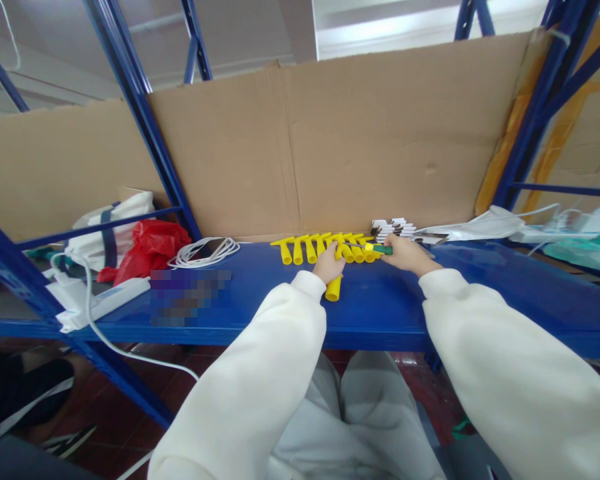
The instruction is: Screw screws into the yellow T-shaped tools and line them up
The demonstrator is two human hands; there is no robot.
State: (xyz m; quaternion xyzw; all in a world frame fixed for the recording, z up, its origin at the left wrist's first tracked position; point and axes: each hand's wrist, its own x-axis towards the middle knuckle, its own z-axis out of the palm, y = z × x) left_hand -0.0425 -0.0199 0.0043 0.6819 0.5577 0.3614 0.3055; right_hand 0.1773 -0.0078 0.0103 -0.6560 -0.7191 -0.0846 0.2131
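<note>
My left hand (329,267) is closed round a yellow T-shaped plastic piece (333,289), its round tube end pointing toward me. In my right hand (405,256) is a screwdriver (383,249) with a green and yellow handle. The screwdriver's thin shaft points left toward the upper part of the held piece; whether its tip touches is too small to tell. Behind my hands, several similar yellow T-shaped pieces (298,252) lie in a row on the blue shelf (275,293). A pile of small white and dark brown pieces (394,229) lies just beyond my right hand.
At the left are a coiled white cable (205,253), a red plastic bag (153,247) and a white power strip (115,297). Cardboard (380,140) walls the back between blue metal posts (155,147). A white bag (490,223) lies at the back right. Another person's leg (35,393) shows lower left.
</note>
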